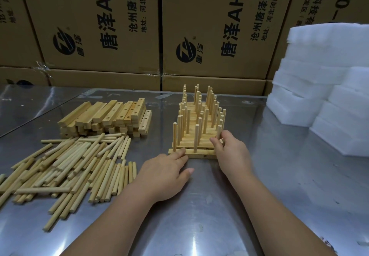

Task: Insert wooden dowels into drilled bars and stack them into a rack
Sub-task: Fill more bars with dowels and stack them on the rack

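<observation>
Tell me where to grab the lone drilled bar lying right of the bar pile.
Pinch the pale drilled wooden bar at its near end, coming from above and the right: its left side rests against the stacked bar pile, while its right side and near end look free.

Bare table (203, 196) lies between my left hand (165, 174) and right hand (229, 152) and runs right of the right one until the foam blocks (319, 100). Straight ahead the rack (194, 123) bristles with close-set upright dowels (196, 136). Left of my left hand, loose dowels (75, 166) and stacked bars (107, 116) cover the surface; cartons (219, 36) wall the far side.
</observation>
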